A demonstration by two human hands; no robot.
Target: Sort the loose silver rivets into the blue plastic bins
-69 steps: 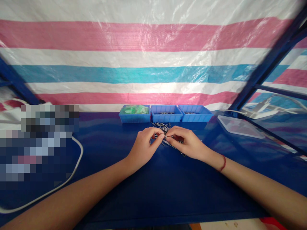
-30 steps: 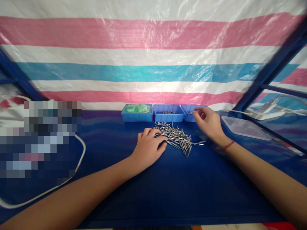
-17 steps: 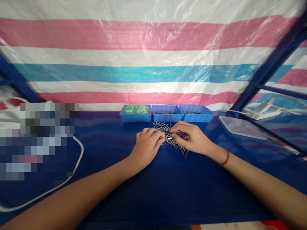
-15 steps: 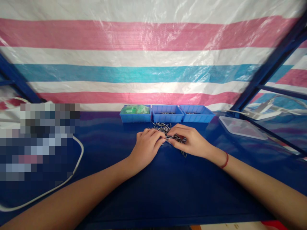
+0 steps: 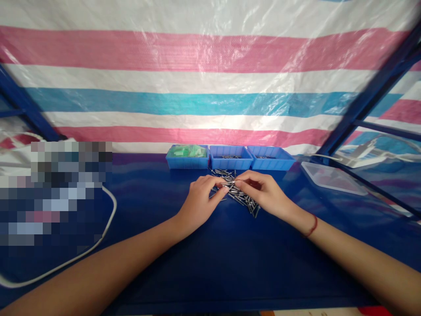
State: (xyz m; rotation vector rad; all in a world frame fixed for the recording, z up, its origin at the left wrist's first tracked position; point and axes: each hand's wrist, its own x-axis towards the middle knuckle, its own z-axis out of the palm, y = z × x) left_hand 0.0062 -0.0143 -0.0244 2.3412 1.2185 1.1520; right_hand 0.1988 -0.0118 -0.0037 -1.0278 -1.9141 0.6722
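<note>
A loose pile of thin metal pins (image 5: 250,204) lies on the blue table (image 5: 210,267), between and below my hands. At the pile's left side, my left hand (image 5: 201,199) has thumb and forefinger pinched on a small metal pin. My right hand (image 5: 263,191), with a red string at the wrist, is over the pile's right side, its thumb and forefinger closed on a metal pin near the left fingertips. Whether both hands hold the same pin cannot be made out.
Behind the pile stand three blue bins: the left (image 5: 187,162) holds green packets, the middle (image 5: 231,163) and right (image 5: 272,163) hold some metal pins. A clear plastic lid (image 5: 333,179) lies right; a white cable (image 5: 110,219) curves at left. Blue frame posts flank the table.
My right hand's fingers have lifted slightly and more pins show spread beneath them, where a dark bunch was in the palm before. My left hand has barely shifted.
</note>
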